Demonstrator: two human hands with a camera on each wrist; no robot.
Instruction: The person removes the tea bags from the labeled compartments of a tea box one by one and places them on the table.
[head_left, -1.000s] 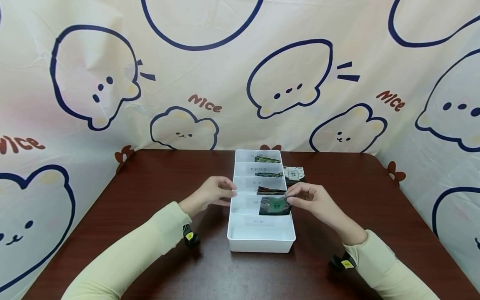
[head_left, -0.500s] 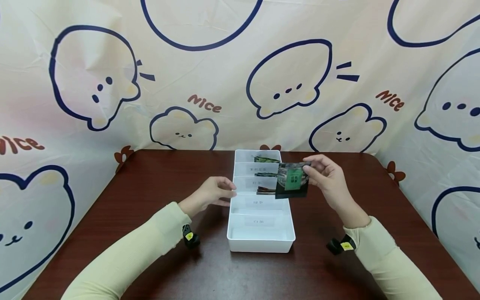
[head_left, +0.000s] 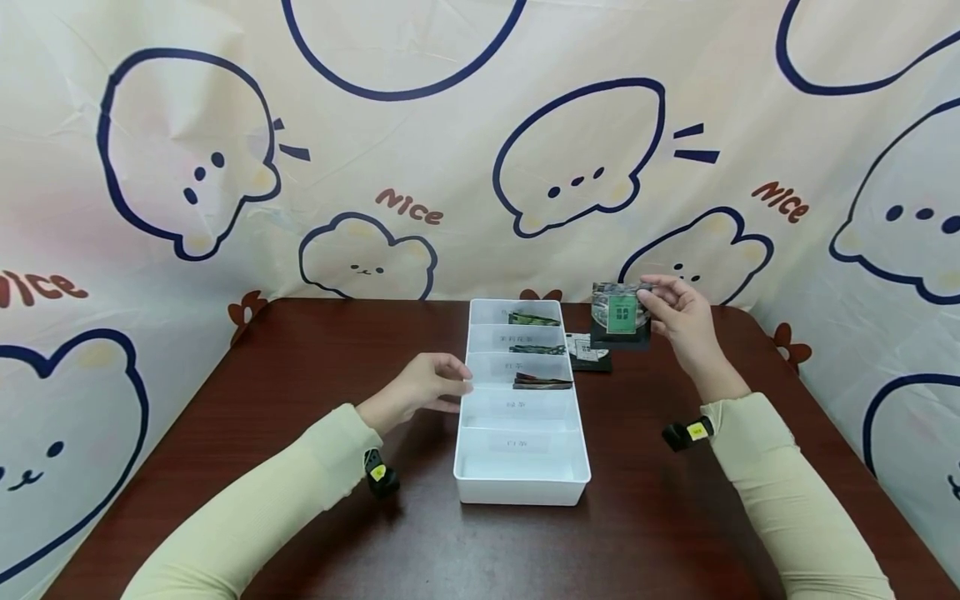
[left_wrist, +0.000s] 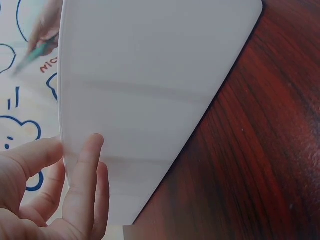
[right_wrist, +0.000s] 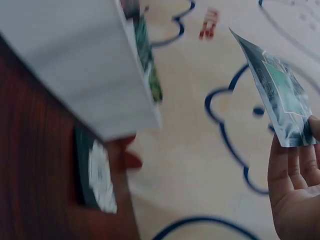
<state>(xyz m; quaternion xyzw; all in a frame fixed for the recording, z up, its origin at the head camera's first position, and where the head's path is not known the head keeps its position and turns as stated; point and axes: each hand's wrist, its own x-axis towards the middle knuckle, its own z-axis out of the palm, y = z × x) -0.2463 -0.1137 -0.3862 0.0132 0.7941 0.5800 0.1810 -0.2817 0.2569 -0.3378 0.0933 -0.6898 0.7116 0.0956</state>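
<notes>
My right hand (head_left: pixel 678 321) pinches a dark tea bag packet (head_left: pixel 621 315) with a green label, held up right of the box's far end. In the right wrist view the packet (right_wrist: pixel 282 97) stands tilted between thumb and fingers. A long white divided box (head_left: pixel 522 492) lies along the middle of the table. My left hand (head_left: pixel 420 387) touches the box's left side; in the left wrist view its fingertips meet the rim and outer wall. Brown tea packets (head_left: pixel 542 382) and two bunches of greenish packets, the nearer (head_left: pixel 537 350) and the farther (head_left: pixel 534 319), stand in the farther compartments.
Another dark packet with a pale label (head_left: pixel 592 353) lies on the brown table (head_left: pixel 337 517) against the box's right side. Labels with characters mark the compartments. A cartoon-printed cloth (head_left: pixel 465 150) hangs behind the table and at its sides.
My right hand has lifted the green-labelled packet out of the second-nearest compartment and carried it right and away, past the box's rim. My left hand stays put.
</notes>
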